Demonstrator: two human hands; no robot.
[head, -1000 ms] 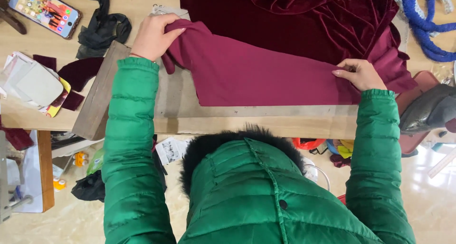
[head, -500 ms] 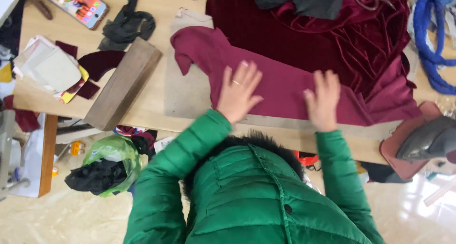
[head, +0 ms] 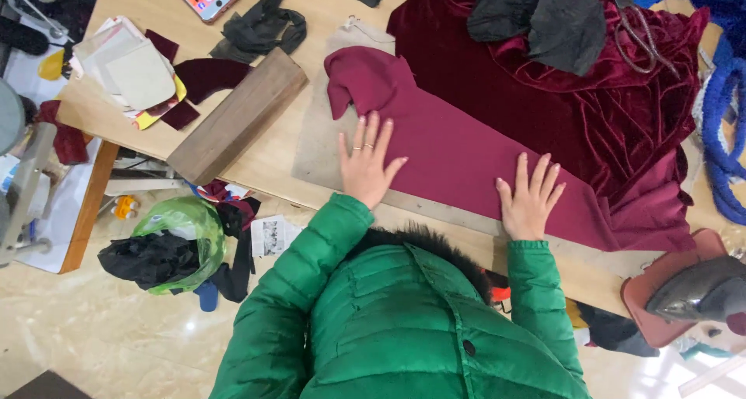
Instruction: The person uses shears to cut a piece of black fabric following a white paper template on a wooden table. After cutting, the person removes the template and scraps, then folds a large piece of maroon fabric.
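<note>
While pressing flat on the folded maroon fabric (head: 458,154), both hands spread wide, gripping nothing. Left hand (head: 365,166) on the fabric's left edge, fingers (head: 371,135) splayed and pointing up-frame toward the curled corner at the far left end. Right hand (head: 531,199) palm-down nearer the fabric's right half, close to the front edge of the bench (head: 272,154). Long axis of the piece running diagonally from upper left to lower right (both hands on its near edge). Left hand nearer the curled corner. Grey pressing mat (head: 315,146) underneath. Dark red velvet (head: 575,88) heaped beyond. Wooden block (head: 237,115) off to the left, iron (head: 699,290) at far right.
</note>
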